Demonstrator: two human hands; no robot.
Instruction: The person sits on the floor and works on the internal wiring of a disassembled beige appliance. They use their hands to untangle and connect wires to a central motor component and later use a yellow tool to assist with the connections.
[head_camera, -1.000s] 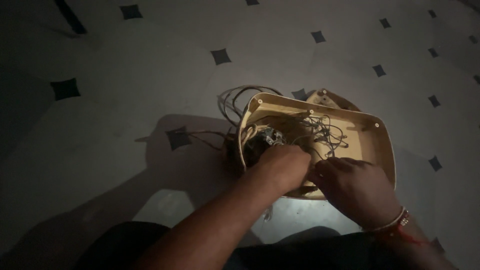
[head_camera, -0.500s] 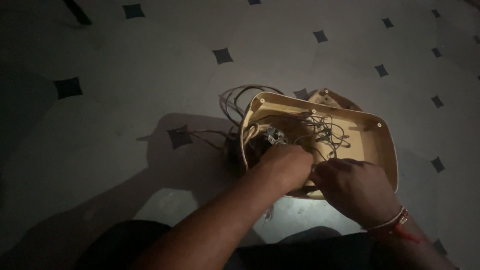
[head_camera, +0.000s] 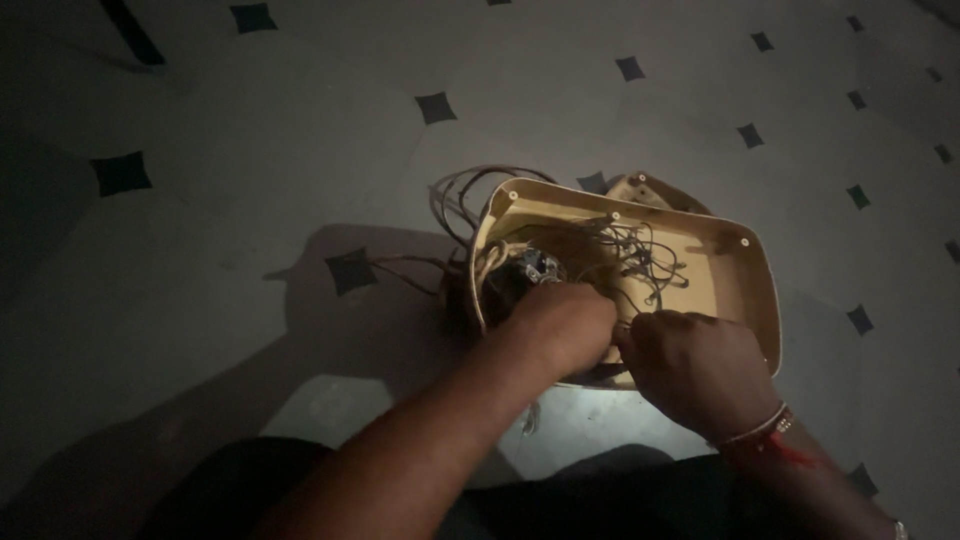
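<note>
1. My left hand (head_camera: 562, 322) is curled into a loose fist inside the cream plastic casing (head_camera: 740, 285). It bears down among the wires (head_camera: 630, 255), though I cannot tell just what the fingers grip.
2. My right hand (head_camera: 700, 368) meets it at the casing's near edge, fingers pinched together as if on a thin wire; the fingertips are hidden.
3. The casing lies open side up on the tiled floor (head_camera: 300, 130), tilted so its inside faces me.
4. Brown cables (head_camera: 465, 190) loop out behind its left end.

Wires (head_camera: 630, 250) seemingly crowd casing (head_camera: 745, 300) — tight.
</note>
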